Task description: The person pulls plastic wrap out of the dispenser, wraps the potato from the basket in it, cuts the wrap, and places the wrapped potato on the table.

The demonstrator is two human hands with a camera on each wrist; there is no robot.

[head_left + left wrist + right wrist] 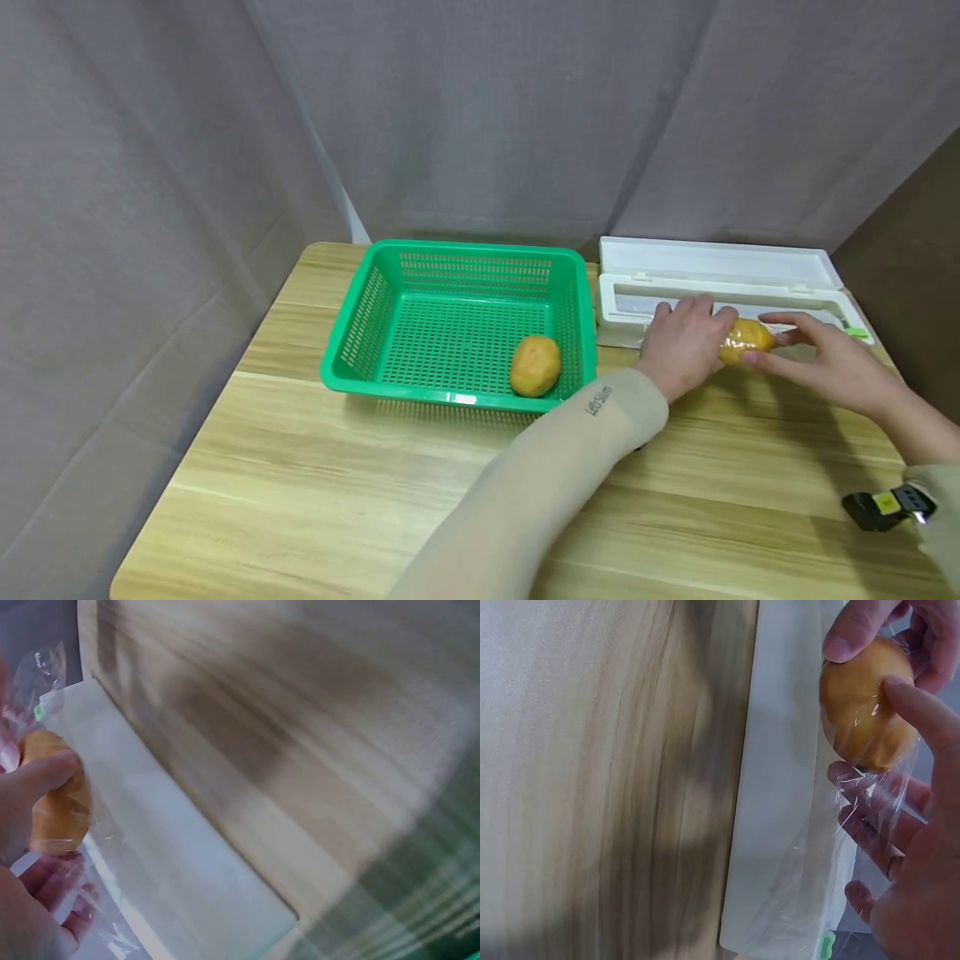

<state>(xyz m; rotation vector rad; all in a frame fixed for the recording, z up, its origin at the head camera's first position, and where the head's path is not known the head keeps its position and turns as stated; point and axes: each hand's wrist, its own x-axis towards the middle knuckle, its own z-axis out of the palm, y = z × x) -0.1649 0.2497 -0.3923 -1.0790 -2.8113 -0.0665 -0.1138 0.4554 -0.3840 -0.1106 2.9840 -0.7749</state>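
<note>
In the head view both hands are at a yellow mango (747, 341) wrapped in clear plastic film, held just in front of a white cling film dispenser (622, 310). My left hand (686, 346) grips the mango from its left side. On the other side, my right hand (840, 367) has its thumb on the fruit. The right wrist view shows the right thumb pressing the wrapped mango (870, 705), with loose film (870, 806) trailing over the other fingers. A left fingertip lies on its upper end there. In the left wrist view, a thumb lies across the mango (60, 817).
A green plastic basket (459, 400) stands left of the dispenser, with another mango (536, 366) inside at its front right. The dispenser's lid (720, 262) is raised at the back. A grey curtain (487, 117) hangs behind the wooden table (300, 483).
</note>
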